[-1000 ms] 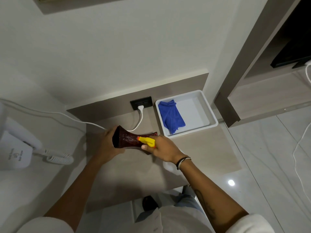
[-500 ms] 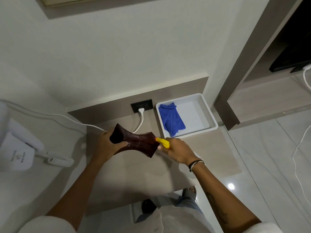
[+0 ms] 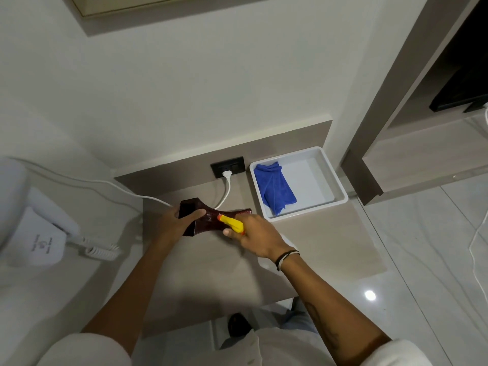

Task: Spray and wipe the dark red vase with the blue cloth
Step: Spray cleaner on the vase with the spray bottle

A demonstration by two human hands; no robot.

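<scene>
The dark red vase (image 3: 211,220) lies on its side above the beige tabletop (image 3: 211,265), its open mouth pointing left. My left hand (image 3: 174,223) grips it near the mouth end. My right hand (image 3: 256,236) holds a spray bottle with a yellow nozzle (image 3: 231,223); the nozzle points at the middle of the vase, almost touching it. Most of the bottle is hidden under my hand. The blue cloth (image 3: 274,188) lies folded in the left part of a white tray (image 3: 332,180), a little right of the vase.
A black wall socket (image 3: 228,166) with a white plug and cable (image 3: 224,191) sits just behind the vase. A white wall-mounted hair dryer (image 3: 34,233) with a coiled cord hangs at the left. A shelf unit (image 3: 422,159) stands right; glossy floor lies below.
The vase has turned in my left hand from tilted to lying level. My right hand has brought the yellow nozzle back over the middle of the vase from its right end.
</scene>
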